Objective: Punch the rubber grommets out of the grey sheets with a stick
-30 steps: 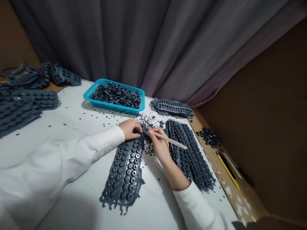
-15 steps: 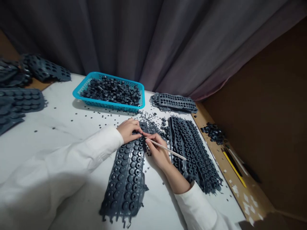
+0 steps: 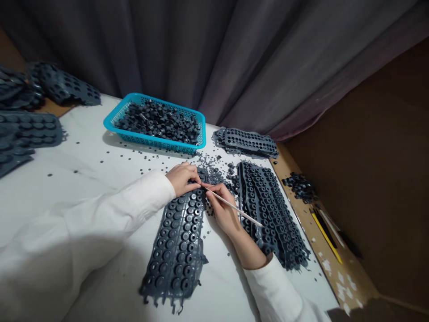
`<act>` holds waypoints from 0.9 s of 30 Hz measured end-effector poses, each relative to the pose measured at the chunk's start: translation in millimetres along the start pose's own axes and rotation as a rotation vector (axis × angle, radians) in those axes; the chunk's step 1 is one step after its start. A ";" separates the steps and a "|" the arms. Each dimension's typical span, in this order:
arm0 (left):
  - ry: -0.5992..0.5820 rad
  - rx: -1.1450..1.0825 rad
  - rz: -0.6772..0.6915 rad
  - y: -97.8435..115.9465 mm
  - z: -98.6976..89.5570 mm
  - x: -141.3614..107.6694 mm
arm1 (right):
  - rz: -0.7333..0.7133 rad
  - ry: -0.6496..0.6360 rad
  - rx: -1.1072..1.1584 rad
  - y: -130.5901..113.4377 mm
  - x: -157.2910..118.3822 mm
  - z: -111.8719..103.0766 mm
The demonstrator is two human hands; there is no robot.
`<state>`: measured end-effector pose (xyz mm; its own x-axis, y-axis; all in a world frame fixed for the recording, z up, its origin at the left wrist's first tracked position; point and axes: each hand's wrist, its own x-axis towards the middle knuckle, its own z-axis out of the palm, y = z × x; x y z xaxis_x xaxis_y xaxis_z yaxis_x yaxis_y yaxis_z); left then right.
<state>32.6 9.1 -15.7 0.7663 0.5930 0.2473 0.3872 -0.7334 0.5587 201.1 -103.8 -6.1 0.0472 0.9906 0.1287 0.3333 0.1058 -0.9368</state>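
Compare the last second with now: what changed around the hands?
The right hand closed the small gap to the left hand's fingers. Nothing visibly let go: the right hand keeps the stick, the left stays on the dark sheet. The basket looks unmoved; only the view shifted.

A dark grey curtain (image 3: 187,58) is hanging behind the table (image 3: 80,154), falling in deep vertical folds and spanning most of the background. Toward the right, its lower edge is slanting upward and showing a dull purplish-pink tint (image 3: 303,129). A plain brown panel (image 3: 372,156) is standing along the right side, sinking into deep shadow, while a smaller brown panel (image 3: 9,51) is showing at the far left. The table is presenting a pale, glossy white top with faint grey veining. A tan surface (image 3: 284,156) is running along its right edge. Light is falling brightest across the tabletop's middle, and soft shadows are darkening its near part.
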 end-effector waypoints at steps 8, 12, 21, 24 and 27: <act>0.008 -0.008 -0.008 0.9 -0.9 0.7 | -0.116 -0.018 -0.161 -0.2 0.2 0.6; 0.010 -0.018 -0.011 1.0 -0.5 0.9 | -0.137 -0.005 -0.203 2.8 0.8 1.1; 0.009 -0.030 -0.004 -1.9 0.7 0.4 | -0.066 0.056 -0.105 2.0 0.2 -0.1; -0.009 -0.028 0.006 -2.8 -0.3 0.5 | -0.037 0.084 -0.040 3.6 0.4 1.0; -0.030 -0.022 0.015 -2.6 -3.1 1.8 | -0.046 0.147 -0.030 -0.5 1.0 -0.3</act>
<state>31.4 13.0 -14.2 0.7874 0.5712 0.2321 0.3640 -0.7345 0.5727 201.3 -102.9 -5.4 0.1676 0.9612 0.2190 0.3662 0.1455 -0.9191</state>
